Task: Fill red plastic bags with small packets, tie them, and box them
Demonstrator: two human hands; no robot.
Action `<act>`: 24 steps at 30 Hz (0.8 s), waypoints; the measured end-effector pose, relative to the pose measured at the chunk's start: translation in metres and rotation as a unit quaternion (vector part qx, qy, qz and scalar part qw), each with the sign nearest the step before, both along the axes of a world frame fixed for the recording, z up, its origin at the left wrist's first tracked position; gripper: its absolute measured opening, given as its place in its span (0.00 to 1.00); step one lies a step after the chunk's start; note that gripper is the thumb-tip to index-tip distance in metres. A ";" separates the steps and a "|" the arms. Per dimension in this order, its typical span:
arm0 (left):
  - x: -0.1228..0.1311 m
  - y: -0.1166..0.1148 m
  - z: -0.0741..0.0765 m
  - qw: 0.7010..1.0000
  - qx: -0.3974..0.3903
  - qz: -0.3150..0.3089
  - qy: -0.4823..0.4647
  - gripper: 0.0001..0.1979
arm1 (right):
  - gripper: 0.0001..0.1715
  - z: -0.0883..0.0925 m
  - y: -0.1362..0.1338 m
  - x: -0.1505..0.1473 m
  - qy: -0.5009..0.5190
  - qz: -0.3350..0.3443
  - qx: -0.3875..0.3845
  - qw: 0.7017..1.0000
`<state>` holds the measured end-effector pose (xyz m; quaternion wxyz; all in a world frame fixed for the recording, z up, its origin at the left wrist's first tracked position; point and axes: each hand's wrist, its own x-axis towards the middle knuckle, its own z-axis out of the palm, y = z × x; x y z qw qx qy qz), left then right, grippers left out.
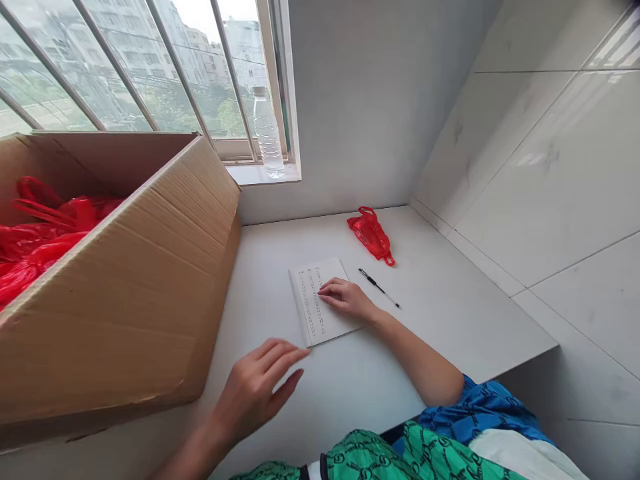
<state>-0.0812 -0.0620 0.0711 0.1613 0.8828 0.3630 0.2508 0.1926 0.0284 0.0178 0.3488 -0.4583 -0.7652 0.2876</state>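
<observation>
A white notebook point(311, 312) lies on the white table, with rows of small dark marks across its page. My right hand point(349, 299) rests on it, fingers loosely bent and their tips touching the page, with nothing visible in them. Beside the notebook's lower corner hovers my left hand point(265, 377), its fingers stretched out and the thumb apart, holding nothing. A black and clear pen point(379, 288) lies just right of my right hand, apart from it.
A large cardboard box point(150, 280) with red plastic bags point(40, 247) inside stands at the left. Toward the back of the table point(450, 313) sits a crumpled red bag point(371, 235). A clear water bottle point(269, 137) stands on the windowsill by the barred window.
</observation>
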 end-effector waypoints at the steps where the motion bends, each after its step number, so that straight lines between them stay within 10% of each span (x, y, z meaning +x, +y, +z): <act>1: 0.001 0.010 -0.007 1.000 -0.005 0.011 0.009 0.14 | 0.11 0.001 -0.001 0.001 0.007 0.004 -0.005 1.000; 8: 0.018 0.086 -0.045 0.994 -0.010 0.075 0.075 0.19 | 0.16 0.009 0.000 0.025 0.064 -0.081 0.007 0.995; 24: 0.008 0.100 -0.070 0.996 0.052 0.062 0.036 0.19 | 0.32 0.001 0.102 0.131 0.013 -0.471 -0.059 0.880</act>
